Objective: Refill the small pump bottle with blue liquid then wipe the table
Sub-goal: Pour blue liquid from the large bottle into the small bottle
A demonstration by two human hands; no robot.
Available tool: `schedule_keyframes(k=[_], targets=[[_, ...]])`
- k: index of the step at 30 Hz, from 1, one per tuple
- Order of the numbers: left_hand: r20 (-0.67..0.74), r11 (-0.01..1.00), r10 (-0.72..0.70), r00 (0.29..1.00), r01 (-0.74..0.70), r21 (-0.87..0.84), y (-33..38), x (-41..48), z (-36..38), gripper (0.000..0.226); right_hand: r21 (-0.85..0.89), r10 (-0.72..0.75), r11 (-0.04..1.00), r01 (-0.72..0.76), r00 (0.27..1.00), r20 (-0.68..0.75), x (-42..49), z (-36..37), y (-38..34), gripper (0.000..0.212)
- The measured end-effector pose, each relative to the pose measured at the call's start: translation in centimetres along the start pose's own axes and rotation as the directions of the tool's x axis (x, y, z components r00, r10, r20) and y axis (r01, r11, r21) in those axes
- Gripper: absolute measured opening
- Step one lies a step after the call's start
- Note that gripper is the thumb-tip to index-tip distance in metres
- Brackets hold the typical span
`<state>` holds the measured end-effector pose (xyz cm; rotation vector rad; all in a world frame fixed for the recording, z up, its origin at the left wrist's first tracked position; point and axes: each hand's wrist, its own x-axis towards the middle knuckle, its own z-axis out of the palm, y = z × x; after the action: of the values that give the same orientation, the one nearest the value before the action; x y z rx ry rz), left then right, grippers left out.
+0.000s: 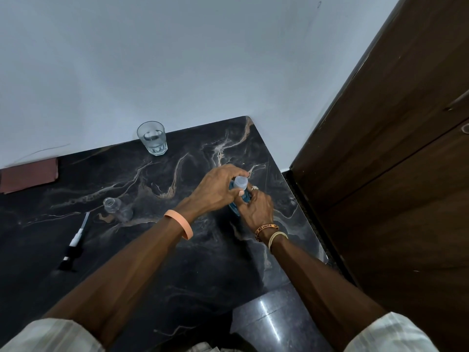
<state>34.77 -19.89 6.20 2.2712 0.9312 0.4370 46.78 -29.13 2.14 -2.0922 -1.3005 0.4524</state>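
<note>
Small bottle (pixel 116 209) uncapped w/ pump (pixel 73 246) beside, glass (pixel 152 138) behind.

a: what's worn on the wrists?
b: the left one has a smooth peach wristband (pixel 180 226). the right one has an orange band (pixel 266 227) with dark markings, maybe lettering, too small to read, and a pale cord loop (pixel 278 237) beside it.
a: anything else?
b: a ring (pixel 254 188) on the right hand (pixel 256 210), and pale, faintly striped sleeves (pixel 50 335) on both upper arms.
</note>
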Motion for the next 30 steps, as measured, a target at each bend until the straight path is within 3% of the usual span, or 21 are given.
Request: schedule_keyframes(k=[3, 8, 12, 16, 20, 24, 28, 30], targets=[[0.042, 0.999, 0.021, 0.999, -0.02, -0.026, 0.05, -0.22, -0.2, 0.058, -0.003, 0.004, 1.0, -0.004, 1.0, 0.016, 0.04, 0.02, 0.04, 0.037], [-0.054, 1.0, -0.003, 0.999, 0.002, -0.027, 0.3, -0.33, -0.57, 0.041, -0.006, 0.023, 1.0, -0.023, 1.0, 0.011, -0.01, 0.15, 0.1, 0.041], [0.036, 0.999, 0.025, 0.999, -0.024, -0.025, 0.43, -0.45, -0.66, 0.061, 0.022, -0.021, 1.0, 0.021, 1.0, -0.005, -0.11, 0.05, -0.07, 0.044], [-0.034, 1.0, -0.002, 0.999, 0.001, -0.025, 0.37, -0.43, -0.57, 0.037, -0.013, 0.008, 1.0, -0.008, 1.0, 0.004, -0.07, 0.25, -0.03, 0.039], [0.027, 0.999, 0.033, 0.999, -0.033, -0.003, 0.44, -0.48, -0.52, 0.06, 0.04, -0.025, 0.999, 0.026, 1.0, -0.018, -0.18, 0.04, -0.03, 0.043], [-0.036, 1.0, 0.015, 0.999, -0.015, -0.003, 0.2, -0.27, -0.5, 0.042, 0.021, 0.014, 1.0, -0.014, 1.0, -0.004, -0.12, 0.23, -0.01, 0.039], [0.006, 0.999, 0.042, 0.999, -0.042, 0.01, 0.29, -0.21, -0.44, 0.06, 0.029, -0.021, 0.999, 0.022, 1.0, -0.021, -0.06, 0.13, 0.03, 0.038], [-0.01, 0.998, 0.056, 0.998, -0.056, -0.029, 0.31, -0.26, -0.35, 0.047, 0.007, 0.008, 1.0, -0.008, 1.0, -0.013, -0.01, 0.21, 0.05, 0.039]])
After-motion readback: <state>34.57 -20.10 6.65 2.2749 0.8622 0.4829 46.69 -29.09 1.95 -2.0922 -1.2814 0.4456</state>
